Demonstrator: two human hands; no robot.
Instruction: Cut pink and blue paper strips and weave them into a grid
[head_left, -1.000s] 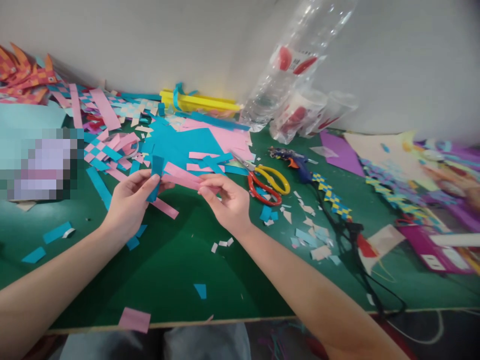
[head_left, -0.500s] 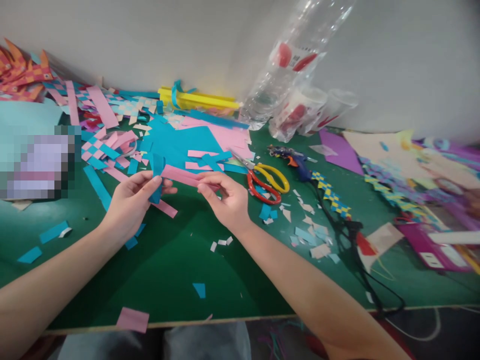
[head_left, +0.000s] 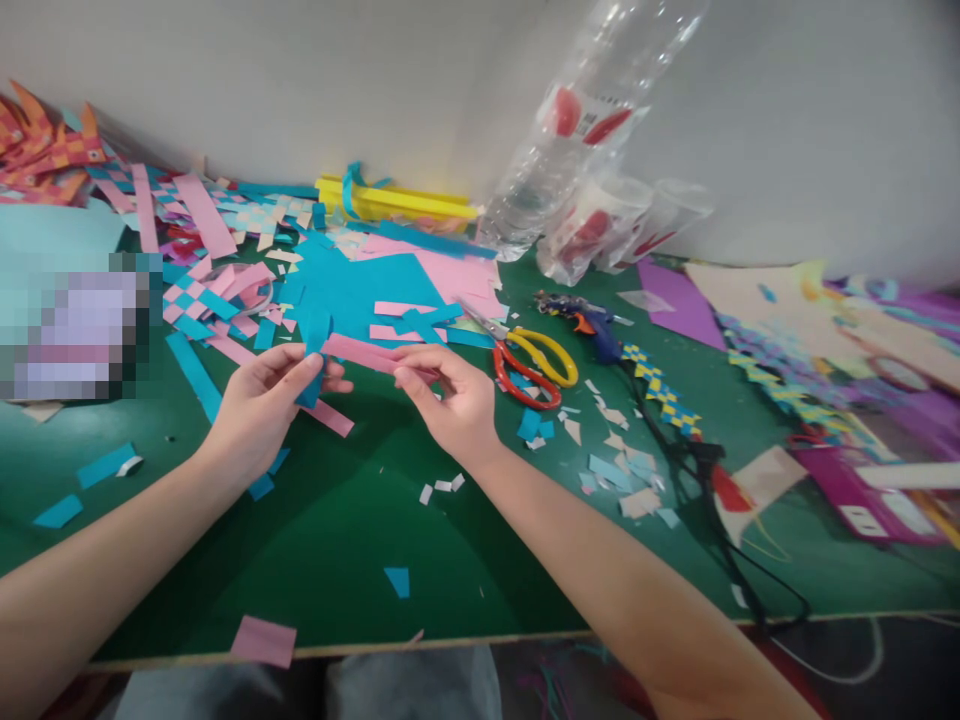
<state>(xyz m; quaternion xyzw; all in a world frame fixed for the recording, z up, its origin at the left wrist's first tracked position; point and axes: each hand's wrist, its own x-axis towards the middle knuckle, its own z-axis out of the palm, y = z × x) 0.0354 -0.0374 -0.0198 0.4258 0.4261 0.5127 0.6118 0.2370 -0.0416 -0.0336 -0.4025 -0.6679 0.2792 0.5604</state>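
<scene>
My left hand [head_left: 271, 400] pinches a blue paper strip [head_left: 316, 332] between thumb and fingers. From the blue strip a pink paper strip [head_left: 361, 352] runs to the right, and my right hand [head_left: 454, 398] grips its other end between thumb and forefinger. How the two strips join is hidden by the left fingers. Both hands are raised over the green table [head_left: 360, 560]. Behind them lie a blue paper sheet [head_left: 375, 280] and crossed blue strips. Scissors [head_left: 536, 365] with red and yellow handles rest just right of my right hand.
A glue gun [head_left: 596, 330] and its black cord [head_left: 735, 560] lie to the right, beside a woven strip [head_left: 664, 390]. A clear plastic bottle [head_left: 562, 130] and bagged cups [head_left: 600, 225] stand against the wall. Paper scraps [head_left: 634, 475] are scattered about; woven pieces [head_left: 206, 300] are at left.
Both hands keep their hold on the strips, almost still. The blue strip's upper end has curled over slightly. At far right, a person's hand has drawn away.
</scene>
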